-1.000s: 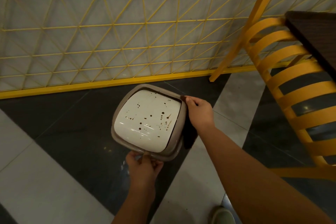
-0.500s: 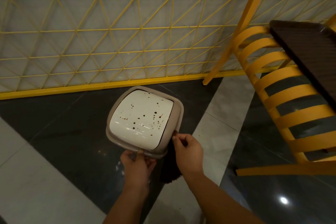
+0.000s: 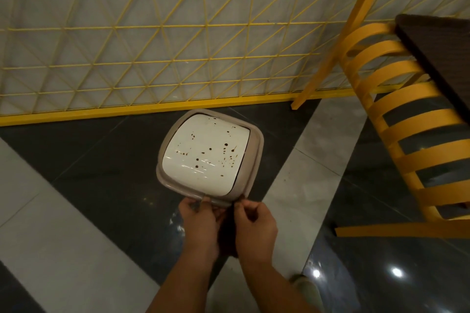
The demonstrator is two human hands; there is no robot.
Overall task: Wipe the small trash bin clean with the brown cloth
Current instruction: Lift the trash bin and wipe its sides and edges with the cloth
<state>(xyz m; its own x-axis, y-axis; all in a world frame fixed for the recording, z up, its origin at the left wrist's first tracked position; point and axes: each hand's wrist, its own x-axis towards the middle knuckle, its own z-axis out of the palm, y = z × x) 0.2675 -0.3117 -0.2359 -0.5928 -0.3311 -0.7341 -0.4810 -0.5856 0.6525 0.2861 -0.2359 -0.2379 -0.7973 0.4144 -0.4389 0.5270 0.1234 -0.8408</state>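
Observation:
The small trash bin (image 3: 251,157) stands on the dark floor, seen from above: a taupe rim around a white swing lid (image 3: 203,152) spotted with brown stains. My left hand (image 3: 201,223) grips the bin's near rim. My right hand (image 3: 254,226) is right beside it at the near right corner, pinching the brown cloth (image 3: 227,234) against the rim. The dark cloth hangs down between my two hands and is mostly hidden by them.
A yellow lattice fence (image 3: 178,58) with a yellow base rail runs behind the bin. A yellow slatted chair (image 3: 407,134) stands at the right, with a dark table edge (image 3: 437,58) above it. My shoe (image 3: 305,287) shows at the bottom.
My right hand has slid the cloth along the bin's right rim from the far corner down to the near corner, ending beside my left hand. The left hand kept its hold.

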